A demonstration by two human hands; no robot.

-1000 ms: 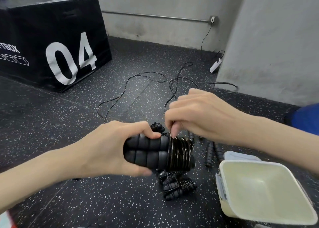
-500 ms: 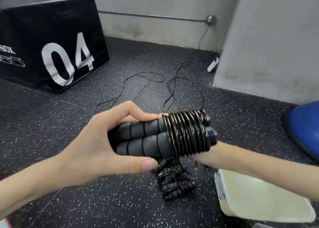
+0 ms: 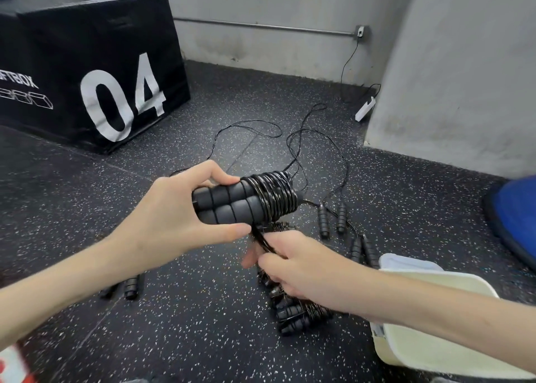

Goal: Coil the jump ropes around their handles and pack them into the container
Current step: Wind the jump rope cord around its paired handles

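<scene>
Down under the handles (image 3: 229, 205) swings the right hand (image 3: 293, 263), pinching rope (image 3: 262, 239); left hand (image 3: 174, 220) grips them, nearly coiled. Bundles (image 3: 298, 316) wait beside the container (image 3: 429, 350); loose ropes (image 3: 336, 217) remain.

Matt foam handles (image 3: 229, 205), glossy cord (image 3: 274, 197) (plastic-coated), speckled rubber floor (image 3: 203, 339)

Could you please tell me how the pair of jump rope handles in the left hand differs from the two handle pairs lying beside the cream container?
The black foam handles gripped by the left hand are off the floor and bound by glossy black rope coils. The handle pairs near the cream plastic container, one and another, rest on the speckled floor with bare grips, their ropes trailing loose. All share black ribbed foam grips.
</scene>
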